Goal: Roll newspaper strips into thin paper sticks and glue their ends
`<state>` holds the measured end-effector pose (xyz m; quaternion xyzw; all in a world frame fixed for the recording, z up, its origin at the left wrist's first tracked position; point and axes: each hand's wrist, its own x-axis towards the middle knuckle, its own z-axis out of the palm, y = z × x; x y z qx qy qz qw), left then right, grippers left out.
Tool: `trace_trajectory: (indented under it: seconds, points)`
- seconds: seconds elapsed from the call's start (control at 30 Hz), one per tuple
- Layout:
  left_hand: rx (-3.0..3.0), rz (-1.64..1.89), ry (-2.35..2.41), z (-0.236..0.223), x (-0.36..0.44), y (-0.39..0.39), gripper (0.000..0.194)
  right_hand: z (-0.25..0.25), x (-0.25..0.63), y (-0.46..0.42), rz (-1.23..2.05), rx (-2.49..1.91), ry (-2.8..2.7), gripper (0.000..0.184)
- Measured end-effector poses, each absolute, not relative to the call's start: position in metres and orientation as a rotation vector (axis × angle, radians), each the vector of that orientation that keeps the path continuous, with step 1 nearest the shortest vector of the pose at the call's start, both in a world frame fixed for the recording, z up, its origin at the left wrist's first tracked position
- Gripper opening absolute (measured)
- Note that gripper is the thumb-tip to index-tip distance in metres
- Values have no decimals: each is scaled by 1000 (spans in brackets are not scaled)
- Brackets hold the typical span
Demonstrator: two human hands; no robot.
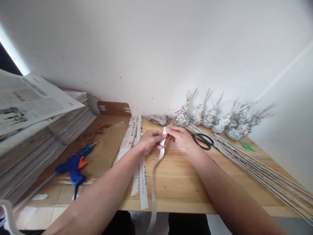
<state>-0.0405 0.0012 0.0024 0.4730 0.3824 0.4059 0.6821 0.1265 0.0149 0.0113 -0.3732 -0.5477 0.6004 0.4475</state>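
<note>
A long narrow paper strip (pixel 161 151) is pinched between my two hands over the middle of the wooden table. My left hand (pixel 152 142) grips it from the left, thumb on top. At its upper end, the fingertips of my right hand (pixel 179 136) are closed on the strip's edge. The lower part curls down and hangs past the table's front edge. Just left of my left hand lie several flat newspaper strips (pixel 143 182). Black-handled scissors (pixel 204 140) rest beside my right hand, partly hidden by it.
Several woven paper gourd shapes (pixel 181 119) stand along the wall. Thin rolled paper sticks (pixel 249 163) cover the table's right side. To the left, a blue glue gun (pixel 75 164) lies on cardboard (pixel 107 137) next to a tall newspaper stack (pixel 61 124). A grey cloth (pixel 158 120) sits at the back.
</note>
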Motion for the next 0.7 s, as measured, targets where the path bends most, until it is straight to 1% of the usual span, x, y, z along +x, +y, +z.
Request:
trace_trajectory:
  seconds: [0.13, 0.3, 0.37, 0.43, 0.5, 0.7]
  points:
    - [1101, 803, 765, 3, -41, -1, 31, 11, 126, 15, 1443, -943, -1330, 31]
    - [1185, 365, 601, 10, -47, -10, 41, 11, 128, 17, 1475, -977, -1269, 30]
    - [1182, 317, 559, 11, -48, -10, 44, 10, 129, 17, 1495, -979, -1273, 32]
    - [1137, 401, 568, 9, -48, -8, 46, 10, 128, 16, 1486, -979, -1295, 35]
    - [1081, 540, 606, 5, -47, -3, 44, 11, 127, 15, 1445, -1004, -1322, 36]
    - [936, 815, 732, -1, -44, 5, 23, 15, 121, 10, 1335, -1072, -1398, 34]
